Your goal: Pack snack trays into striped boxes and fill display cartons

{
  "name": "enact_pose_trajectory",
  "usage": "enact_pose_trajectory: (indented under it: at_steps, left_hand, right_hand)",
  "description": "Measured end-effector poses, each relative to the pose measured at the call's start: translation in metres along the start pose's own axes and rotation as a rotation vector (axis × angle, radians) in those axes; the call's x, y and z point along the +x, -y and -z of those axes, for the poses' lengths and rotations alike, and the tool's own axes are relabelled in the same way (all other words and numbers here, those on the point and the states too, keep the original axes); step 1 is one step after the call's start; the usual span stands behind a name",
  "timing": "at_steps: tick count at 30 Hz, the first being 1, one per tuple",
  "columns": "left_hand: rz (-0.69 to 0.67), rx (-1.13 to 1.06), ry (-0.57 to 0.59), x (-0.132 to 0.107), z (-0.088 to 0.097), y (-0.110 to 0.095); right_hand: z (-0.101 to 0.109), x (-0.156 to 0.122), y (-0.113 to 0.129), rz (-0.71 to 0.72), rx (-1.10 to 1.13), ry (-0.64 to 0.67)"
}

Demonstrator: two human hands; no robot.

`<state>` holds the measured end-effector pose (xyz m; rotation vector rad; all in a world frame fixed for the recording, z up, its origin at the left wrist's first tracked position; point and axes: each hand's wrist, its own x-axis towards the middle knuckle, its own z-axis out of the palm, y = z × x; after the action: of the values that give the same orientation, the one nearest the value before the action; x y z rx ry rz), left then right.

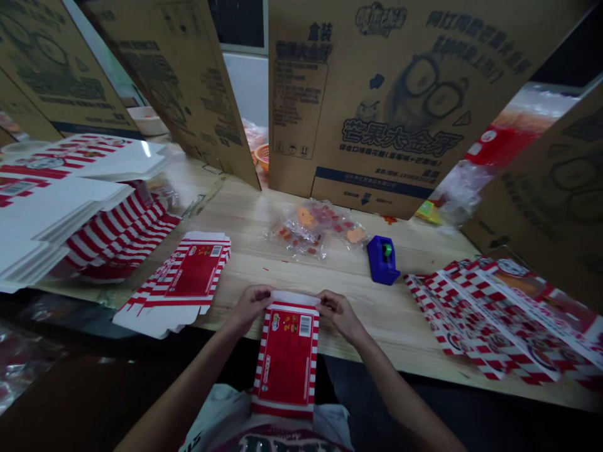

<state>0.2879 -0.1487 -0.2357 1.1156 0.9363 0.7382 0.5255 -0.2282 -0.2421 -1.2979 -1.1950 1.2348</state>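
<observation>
A red-and-white striped carton [288, 358] lies flat between my hands, its far end on the table edge and its near end against my body. My left hand [254, 306] pinches the far left corner, by the white end flap [294, 298]. At the far right corner, my right hand [340, 314] grips the same flap with bent fingers. The printed red panel with a barcode faces up. To the left lies a small stack of matching flat cartons [193, 276]. Clear plastic packets [320, 226] with orange and red pieces sit beyond my hands.
A blue tape dispenser [382, 260] stands right of the packets. Checked red-and-white cartons [499, 320] are fanned out at the right. A large pile of striped cartons [70, 188] fills the left. Tall cardboard sheets [377, 107] wall off the table's back.
</observation>
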Motion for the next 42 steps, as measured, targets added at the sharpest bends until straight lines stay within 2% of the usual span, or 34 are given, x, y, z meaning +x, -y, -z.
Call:
enact_pose_trajectory:
  at_steps: [4,9,11,14,16,19,22,24,27,30,32,37,40,42]
  left_hand:
    - [-0.048,0.102,-0.025,-0.009,0.001,0.001]
    - [-0.115,0.250,0.035,-0.016,0.000,-0.008]
    - [-0.172,0.337,0.044,-0.017,-0.002,-0.012]
    - [-0.232,0.457,0.066,-0.014,-0.005,-0.016]
    - [-0.236,0.489,0.079,-0.010,-0.008,-0.018]
    - [-0.244,0.524,0.078,-0.002,-0.010,-0.021]
    - [-0.251,0.551,0.068,0.002,-0.008,-0.022]
    - [-0.244,0.555,0.077,0.003,-0.005,-0.022]
    - [-0.232,0.549,0.104,0.002,0.002,-0.021]
    - [-0.224,0.544,0.144,0.001,0.010,-0.020]
    - [-0.218,0.541,0.183,0.000,0.013,-0.018]
    - [-0.339,0.651,0.229,-0.009,0.014,-0.017]
    - [-0.425,0.735,0.198,-0.013,0.014,-0.019]
    - [-0.433,0.760,0.182,-0.012,0.014,-0.023]
  right_hand:
    - [-0.006,-0.007,-0.003,0.123,-0.220,-0.042]
    - [-0.009,-0.020,-0.005,0.293,-0.431,-0.028]
    - [-0.007,-0.020,-0.002,0.300,-0.484,-0.030]
    - [-0.003,-0.007,0.014,0.227,-0.675,-0.021]
    - [-0.002,0.008,0.028,0.201,-0.812,0.039]
    - [-0.006,0.030,0.046,0.238,-1.023,0.204]
    - [-0.013,0.042,0.051,0.284,-1.157,0.310]
    - [-0.013,0.043,0.049,0.319,-1.107,0.325]
    - [-0.006,0.035,0.045,0.317,-0.806,0.335]
    - [0.001,0.019,0.042,0.201,-0.464,0.351]
    - [0.000,0.008,0.037,0.132,-0.354,0.323]
    - [-0.012,-0.010,0.017,0.159,-0.343,0.165]
    - [-0.014,-0.009,0.011,0.123,-0.350,0.059]
    - [-0.013,-0.005,0.014,0.076,-0.341,0.015]
